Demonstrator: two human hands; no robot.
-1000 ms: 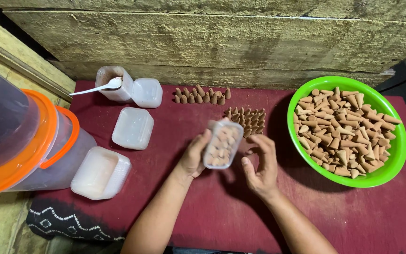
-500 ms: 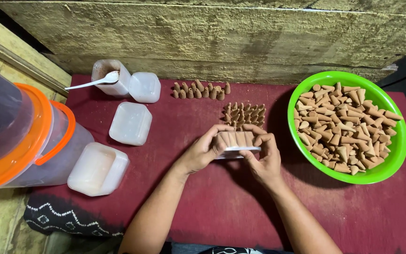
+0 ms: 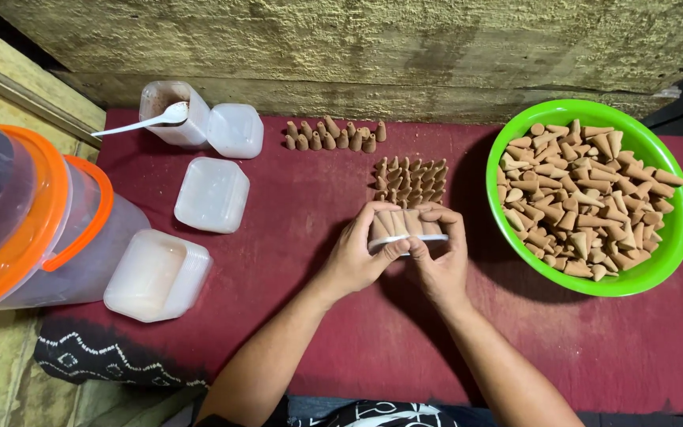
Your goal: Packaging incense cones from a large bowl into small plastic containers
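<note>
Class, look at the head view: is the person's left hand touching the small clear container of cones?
Touching. The head view shows the left hand wrapped around the left end of the clear container, thumb pressed on its rim.

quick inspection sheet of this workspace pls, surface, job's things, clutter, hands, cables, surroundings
surface: dark red cloth-covered table, patterned black cloth at its near left edge.
job's things: small clear plastic box of brown cones, held on its side; round green plastic bowl heaped with the same cones; block of upright cones; row of upright cones.
clutter: empty translucent plastic boxes; clear tub with white plastic spoon; clear bucket with orange rim.
hands: left hand and right hand both clasp the box.
cables: nothing seen.
surroundings: rough plastered wall behind the table.
</note>
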